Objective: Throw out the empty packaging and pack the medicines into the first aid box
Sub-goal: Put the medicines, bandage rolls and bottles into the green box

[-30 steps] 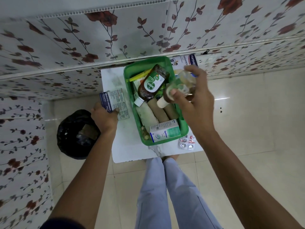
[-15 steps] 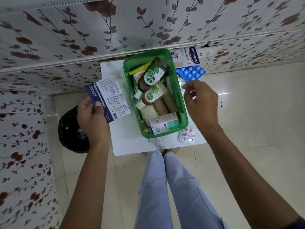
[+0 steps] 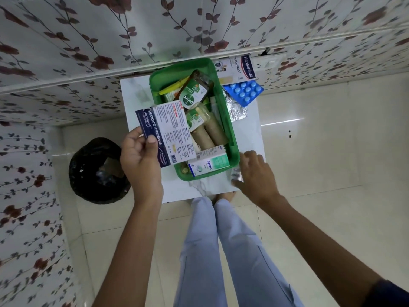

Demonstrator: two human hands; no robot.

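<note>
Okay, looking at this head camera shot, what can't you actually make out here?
- Blister strip, head view: mostly under the right hand; pill count and grip unclear.
- Hansaplast box in the left hand: full or empty unknown; fine print too small.
- Green box: its near-left contents hidden behind that box.
- Black bin: contents too dark.
</note>
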